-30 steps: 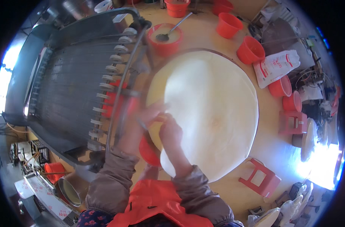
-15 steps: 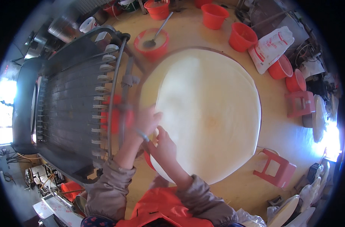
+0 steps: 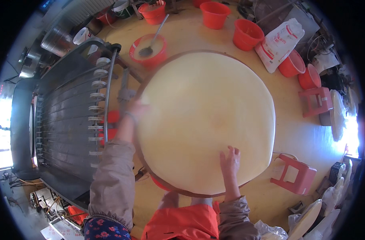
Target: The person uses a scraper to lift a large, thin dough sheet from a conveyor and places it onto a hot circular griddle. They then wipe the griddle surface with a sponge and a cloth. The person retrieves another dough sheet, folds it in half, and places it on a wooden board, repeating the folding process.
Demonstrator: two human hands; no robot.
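A large, thin, pale yellow round sheet [image 3: 206, 104], like a huge pancake, lies flat on a round brown board [image 3: 178, 191] in front of me. At the left edge of the sheet is my left hand [image 3: 137, 111], its fingers smeared by motion, so I cannot tell whether they grip the edge. My right hand [image 3: 230, 161] is over the near right part of the sheet, with fingers apart and slightly bent, holding nothing. Whether its fingertips touch the surface is unclear.
To the left stands a dark conveyor-like machine [image 3: 66, 116] with a row of white rollers [image 3: 97, 96]. Beyond the board is a red basin [image 3: 156, 60] with a ladle in pale liquid. Red buckets [image 3: 247, 35], a white sack [image 3: 279, 46] and red stools [image 3: 293, 174] stand around the floor.
My hands, close together at the sheet's left edge before, have parted: the left moved left and away, the right moved right. The whiter sheet edge seen over the yellow layer no longer shows.
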